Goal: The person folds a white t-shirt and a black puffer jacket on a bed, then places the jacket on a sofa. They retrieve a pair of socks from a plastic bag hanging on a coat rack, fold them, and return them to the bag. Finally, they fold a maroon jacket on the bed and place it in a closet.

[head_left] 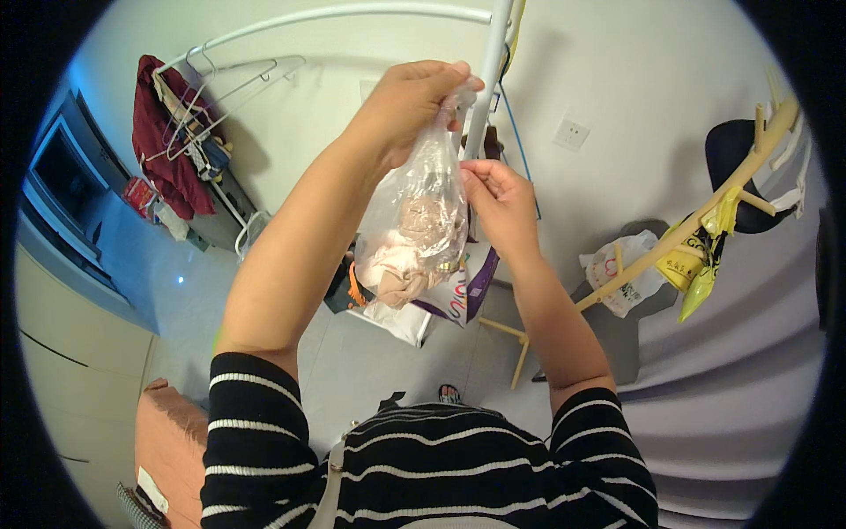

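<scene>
Pale wall (634, 53) behind, grey floor (352, 353) below. At far left, a blue-lit doorway (69, 176); next, a maroon garment (159, 123) hanging from a white rack (499, 35). Toward the middle, with the left hand (405, 106) raised and fingers closed, grips the bunched top of a clear plastic bag (432, 172), held in midair before the rack's upright. Low inside, soft beige and pale pink cloth-like bundles (397, 264). Judging by that, filling apparently done, top drawn together; closing seemingly unfinished, with no knot discernible at the neck. Not yet set down or hung. At the bag's right edge, with the right hand (500, 198), pinches the film between thumb and forefinger. Farther right, a wooden stand (648, 259) bearing yellow bags (683, 264), then grey draped fabric (731, 388).
</scene>
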Motion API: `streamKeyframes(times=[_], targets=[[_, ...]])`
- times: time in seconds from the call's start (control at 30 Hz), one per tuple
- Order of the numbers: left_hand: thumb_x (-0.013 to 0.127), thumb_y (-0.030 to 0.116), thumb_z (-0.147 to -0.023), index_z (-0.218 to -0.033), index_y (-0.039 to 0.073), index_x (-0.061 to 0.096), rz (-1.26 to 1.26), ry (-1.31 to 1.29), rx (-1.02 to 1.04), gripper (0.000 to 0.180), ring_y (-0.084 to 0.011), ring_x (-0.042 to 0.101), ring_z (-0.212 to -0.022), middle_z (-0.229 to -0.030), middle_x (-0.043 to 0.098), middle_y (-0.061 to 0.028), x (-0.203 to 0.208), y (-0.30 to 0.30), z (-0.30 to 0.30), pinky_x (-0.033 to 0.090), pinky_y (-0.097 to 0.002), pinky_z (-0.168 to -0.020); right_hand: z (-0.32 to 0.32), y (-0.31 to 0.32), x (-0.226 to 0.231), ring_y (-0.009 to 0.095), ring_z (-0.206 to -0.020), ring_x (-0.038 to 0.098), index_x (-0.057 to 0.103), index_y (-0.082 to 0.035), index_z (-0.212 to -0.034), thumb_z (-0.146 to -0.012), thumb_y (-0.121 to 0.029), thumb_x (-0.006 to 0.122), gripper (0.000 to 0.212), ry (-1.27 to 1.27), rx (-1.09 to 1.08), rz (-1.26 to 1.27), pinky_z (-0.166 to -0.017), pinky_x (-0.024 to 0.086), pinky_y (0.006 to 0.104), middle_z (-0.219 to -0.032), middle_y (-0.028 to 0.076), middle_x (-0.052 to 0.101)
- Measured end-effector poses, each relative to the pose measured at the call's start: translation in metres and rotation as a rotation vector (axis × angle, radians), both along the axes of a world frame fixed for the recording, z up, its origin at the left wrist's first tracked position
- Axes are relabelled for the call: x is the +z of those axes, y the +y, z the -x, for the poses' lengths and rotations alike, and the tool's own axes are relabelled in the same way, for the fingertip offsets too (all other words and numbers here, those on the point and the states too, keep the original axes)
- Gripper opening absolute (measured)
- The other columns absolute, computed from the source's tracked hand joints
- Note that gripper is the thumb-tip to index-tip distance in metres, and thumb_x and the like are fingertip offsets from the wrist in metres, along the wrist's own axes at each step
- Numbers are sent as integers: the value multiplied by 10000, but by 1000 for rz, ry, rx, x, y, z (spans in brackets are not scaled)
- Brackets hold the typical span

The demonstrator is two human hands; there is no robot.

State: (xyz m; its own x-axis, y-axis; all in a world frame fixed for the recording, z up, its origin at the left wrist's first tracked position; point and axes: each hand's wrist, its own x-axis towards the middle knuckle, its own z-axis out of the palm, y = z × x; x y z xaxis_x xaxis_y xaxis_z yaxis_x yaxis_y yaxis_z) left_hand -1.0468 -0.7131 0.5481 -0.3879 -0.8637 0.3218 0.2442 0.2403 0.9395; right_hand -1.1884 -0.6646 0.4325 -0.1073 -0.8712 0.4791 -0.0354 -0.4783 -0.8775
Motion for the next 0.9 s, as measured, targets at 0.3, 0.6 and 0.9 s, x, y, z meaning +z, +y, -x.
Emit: streamKeyframes(times=[0.3, 0.6, 0.9], targets=[[607, 307, -903, -889, 13, 659, -1, -163, 32, 299, -88, 417, -567, -673, 482, 10, 11, -19, -24, 396, -237, -547, 9, -5, 33, 82, -666, 582, 657, 30, -945, -878, -125, 624, 173, -40, -52, 39, -630, 470, 217, -795, 39, 658], [617, 263, -892, -951, 44, 658, 173, -383, -78, 231, -61, 486, -619, -754, 610, 8, 13, 1, -10, 405, -221, -564, 1, -5, 85, 136, -656, 546, 587, 30, -1019, -900, -466, 567, 510, -388, 228, -303, -646, 466, 273, -868, 100, 629], [607, 224, -899, -993, 14, 626, 102, -38, 134, 231, -73, 526, -650, -762, 625, -17, -16, 42, -40, 430, -233, -605, -17, 22, 97, 168, -800, 581, 484, 15, -1230, -857, -588, 539, 711, -50, 469, -127, -738, 476, 302, -1019, 102, 576]])
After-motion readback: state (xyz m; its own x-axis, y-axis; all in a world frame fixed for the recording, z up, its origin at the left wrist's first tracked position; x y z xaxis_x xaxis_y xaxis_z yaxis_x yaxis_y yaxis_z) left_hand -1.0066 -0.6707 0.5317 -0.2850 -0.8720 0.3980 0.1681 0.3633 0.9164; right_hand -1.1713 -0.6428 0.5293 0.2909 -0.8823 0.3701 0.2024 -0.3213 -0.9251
